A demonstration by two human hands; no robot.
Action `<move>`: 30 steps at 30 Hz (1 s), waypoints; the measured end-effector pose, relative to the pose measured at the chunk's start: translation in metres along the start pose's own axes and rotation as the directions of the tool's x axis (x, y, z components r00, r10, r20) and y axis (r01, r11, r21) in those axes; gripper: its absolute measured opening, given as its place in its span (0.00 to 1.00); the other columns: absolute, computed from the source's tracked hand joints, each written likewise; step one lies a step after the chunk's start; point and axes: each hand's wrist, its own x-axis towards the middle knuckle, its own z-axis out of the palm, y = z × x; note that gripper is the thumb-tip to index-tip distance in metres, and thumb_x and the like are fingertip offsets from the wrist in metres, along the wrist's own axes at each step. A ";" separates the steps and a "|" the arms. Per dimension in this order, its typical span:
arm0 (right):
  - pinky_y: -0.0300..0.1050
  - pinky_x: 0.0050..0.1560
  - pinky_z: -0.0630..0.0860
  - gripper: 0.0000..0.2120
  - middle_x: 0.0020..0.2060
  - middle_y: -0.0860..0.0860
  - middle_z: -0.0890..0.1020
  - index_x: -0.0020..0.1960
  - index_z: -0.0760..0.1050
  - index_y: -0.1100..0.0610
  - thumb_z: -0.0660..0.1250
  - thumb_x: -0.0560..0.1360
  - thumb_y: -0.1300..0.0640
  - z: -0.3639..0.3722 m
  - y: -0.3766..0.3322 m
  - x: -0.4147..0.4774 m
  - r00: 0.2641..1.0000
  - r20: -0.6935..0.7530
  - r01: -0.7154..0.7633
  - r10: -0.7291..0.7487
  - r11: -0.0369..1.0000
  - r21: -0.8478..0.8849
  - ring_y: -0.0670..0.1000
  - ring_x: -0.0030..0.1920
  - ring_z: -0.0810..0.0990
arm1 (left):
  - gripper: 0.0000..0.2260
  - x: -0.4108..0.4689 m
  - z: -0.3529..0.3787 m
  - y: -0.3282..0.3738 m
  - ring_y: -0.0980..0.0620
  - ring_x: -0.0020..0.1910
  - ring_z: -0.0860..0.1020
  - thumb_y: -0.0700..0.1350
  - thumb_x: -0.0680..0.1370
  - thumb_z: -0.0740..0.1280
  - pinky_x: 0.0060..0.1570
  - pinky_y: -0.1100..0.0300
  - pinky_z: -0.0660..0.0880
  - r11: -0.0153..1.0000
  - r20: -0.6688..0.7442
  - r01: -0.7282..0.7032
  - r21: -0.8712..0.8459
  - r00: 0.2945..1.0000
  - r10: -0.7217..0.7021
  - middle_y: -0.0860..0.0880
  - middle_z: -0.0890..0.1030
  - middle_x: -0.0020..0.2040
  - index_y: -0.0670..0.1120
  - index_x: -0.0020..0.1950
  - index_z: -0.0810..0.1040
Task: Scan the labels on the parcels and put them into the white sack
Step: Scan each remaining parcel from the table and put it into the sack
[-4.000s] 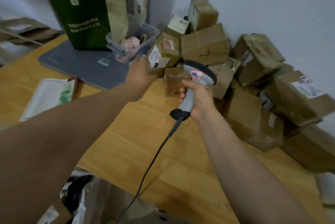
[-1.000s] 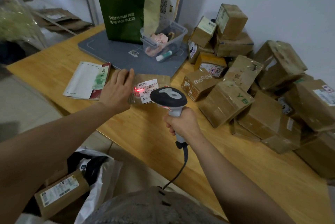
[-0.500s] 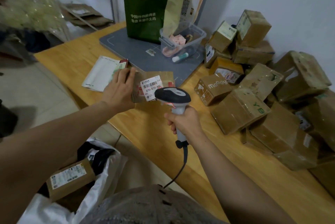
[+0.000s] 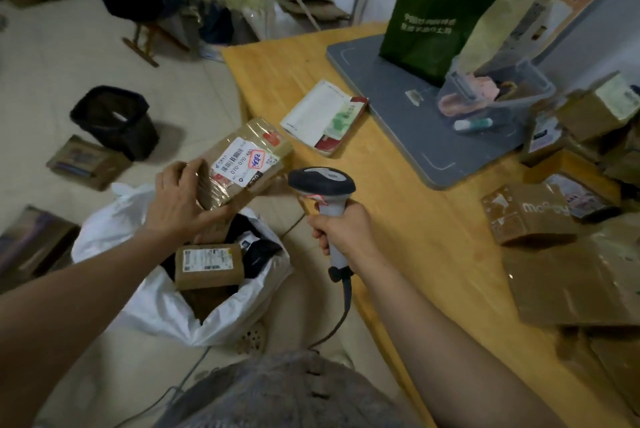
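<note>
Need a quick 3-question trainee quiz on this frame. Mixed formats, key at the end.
1. True or false: the right hand grips the scanner.
2. Where is the labelled parcel that the left hand holds?
A. lying on the grey mat
B. held in the air beside the wooden table
C. inside the sack
3. Fill in: the brown parcel already in the white sack lies with its ___ facing up.

Key: 1 true; 2 B; 3 label.
</note>
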 end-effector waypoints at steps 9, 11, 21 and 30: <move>0.42 0.27 0.72 0.05 0.21 0.48 0.77 0.39 0.76 0.57 0.71 0.71 0.62 0.083 0.009 0.034 0.984 0.151 -0.077 0.093 0.992 -0.103 0.47 0.22 0.73 | 0.37 -0.022 0.021 -0.089 0.40 0.72 0.53 0.60 0.68 0.75 0.60 0.41 0.71 0.963 0.257 0.115 0.245 0.950 -0.178 0.44 0.56 0.74 0.60 0.73 0.63; 0.42 0.27 0.72 0.04 0.22 0.48 0.78 0.40 0.77 0.59 0.72 0.71 0.61 0.093 0.014 0.041 0.983 0.133 -0.110 0.128 0.985 -0.129 0.47 0.22 0.74 | 0.34 -0.019 0.031 -0.104 0.40 0.74 0.51 0.62 0.69 0.72 0.62 0.41 0.70 0.948 0.349 0.098 0.302 0.914 -0.206 0.44 0.53 0.75 0.61 0.73 0.64; 0.39 0.24 0.71 0.05 0.22 0.49 0.78 0.40 0.77 0.62 0.72 0.71 0.62 0.115 0.035 0.057 0.971 0.049 -0.225 0.236 0.961 -0.159 0.46 0.21 0.74 | 0.27 0.007 0.070 -0.169 0.41 0.76 0.47 0.62 0.76 0.63 0.69 0.46 0.63 0.929 0.479 0.069 0.363 0.842 -0.249 0.45 0.47 0.77 0.61 0.74 0.63; 0.38 0.23 0.71 0.08 0.21 0.49 0.77 0.35 0.76 0.60 0.71 0.71 0.64 0.121 0.028 0.058 0.963 0.033 -0.260 0.266 0.958 -0.123 0.47 0.21 0.73 | 0.30 0.002 0.099 -0.191 0.38 0.77 0.47 0.41 0.79 0.62 0.72 0.45 0.62 0.940 0.668 0.103 0.324 0.679 -0.305 0.44 0.46 0.78 0.56 0.78 0.55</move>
